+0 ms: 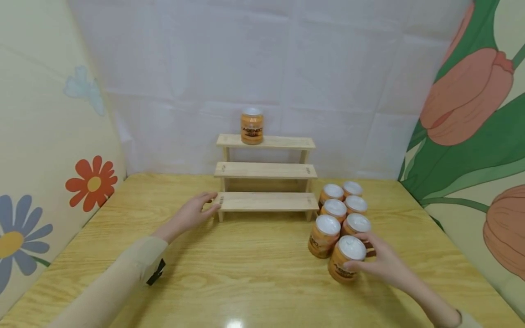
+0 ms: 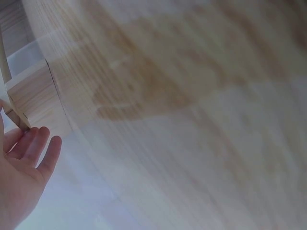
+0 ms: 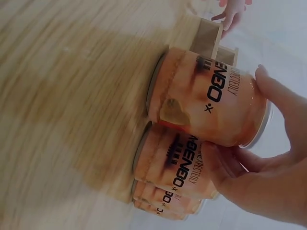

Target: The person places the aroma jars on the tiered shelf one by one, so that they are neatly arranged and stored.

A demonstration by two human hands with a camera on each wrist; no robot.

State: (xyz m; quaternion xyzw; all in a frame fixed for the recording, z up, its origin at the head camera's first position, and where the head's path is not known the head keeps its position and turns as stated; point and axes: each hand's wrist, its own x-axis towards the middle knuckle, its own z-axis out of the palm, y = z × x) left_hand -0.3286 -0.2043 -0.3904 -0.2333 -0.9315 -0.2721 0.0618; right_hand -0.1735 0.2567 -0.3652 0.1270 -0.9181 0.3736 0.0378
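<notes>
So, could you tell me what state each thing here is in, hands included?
Top-step can: upright
Nearest can: upright, gripped
Other six cans: upright, grouped on the table
Wooden stand: upright
Left fingers: touching the stand's bottom step
Right fingers: gripping the nearest can
White sheet: creased

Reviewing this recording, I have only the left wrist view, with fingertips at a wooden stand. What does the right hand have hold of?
Observer: The right hand holds an orange can between thumb and fingers.
Operator: Nothing like that shows in my view. Is it alone over there?
Observer: No, six other cans stand grouped close by it.
Operator: And are there any away from that group?
Observer: Yes, a lone can stands upright on the top shelf of the wooden stand, left of the shelf's middle in the head view.
</notes>
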